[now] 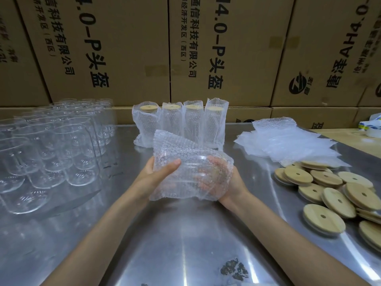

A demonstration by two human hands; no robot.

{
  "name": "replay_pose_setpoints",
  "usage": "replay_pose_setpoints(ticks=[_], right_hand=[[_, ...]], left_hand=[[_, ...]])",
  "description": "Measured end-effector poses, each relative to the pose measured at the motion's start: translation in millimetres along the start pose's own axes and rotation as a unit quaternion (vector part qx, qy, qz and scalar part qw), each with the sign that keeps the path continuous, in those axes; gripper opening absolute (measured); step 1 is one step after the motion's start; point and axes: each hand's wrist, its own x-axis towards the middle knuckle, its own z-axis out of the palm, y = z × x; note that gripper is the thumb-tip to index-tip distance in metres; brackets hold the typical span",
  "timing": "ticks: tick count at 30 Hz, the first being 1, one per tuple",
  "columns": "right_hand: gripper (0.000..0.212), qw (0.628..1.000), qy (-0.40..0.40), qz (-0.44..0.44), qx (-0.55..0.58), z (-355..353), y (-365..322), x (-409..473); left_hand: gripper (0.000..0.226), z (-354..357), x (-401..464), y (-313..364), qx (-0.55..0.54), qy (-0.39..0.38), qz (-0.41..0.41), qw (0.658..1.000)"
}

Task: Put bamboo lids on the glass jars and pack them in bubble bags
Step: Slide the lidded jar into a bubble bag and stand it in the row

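A bubble bag (185,153) with a glass jar (198,172) lying on its side within it is held above the steel table, at the middle. My left hand (159,172) grips the bag's left side, thumb on top. My right hand (228,180) cups the bag's right end from below, its fingers seen through the plastic. Behind stand several bagged jars with bamboo lids (179,122). Bare glass jars (51,145) crowd the left. Loose bamboo lids (329,193) lie at the right, and flat bubble bags (288,143) are piled behind them.
Stacked cardboard boxes (185,48) wall off the back of the steel table (185,244). A roll of tape (373,132) sits at the far right on a wooden surface.
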Motion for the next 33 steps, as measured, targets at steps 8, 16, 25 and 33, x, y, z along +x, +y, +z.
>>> replay_pose_setpoints(ticks=[8, 16, 25, 33], right_hand=[[0.036, 0.997, 0.047, -0.043, -0.043, 5.4, -8.4, 0.6], [0.088, 0.996, 0.064, 0.025, -0.060, 1.7, -4.0, -4.9], [0.092, 0.989, -0.126, 0.075, 0.015, 41.6, 28.5, -23.9], [0.056, 0.996, -0.038, -0.048, 0.063, 16.0, -19.2, -14.1]], left_hand=[[0.074, 3.3, -1.7, -1.9, -0.089, 0.030, -0.016, 0.995], [0.051, 27.4, -5.2, 7.0, -0.263, 0.083, 0.043, 0.960], [0.061, 70.2, -20.3, -8.2, -0.157, 0.170, 0.084, 0.969], [0.085, 68.2, -21.9, -6.7, -0.090, 0.073, 0.108, 0.987]])
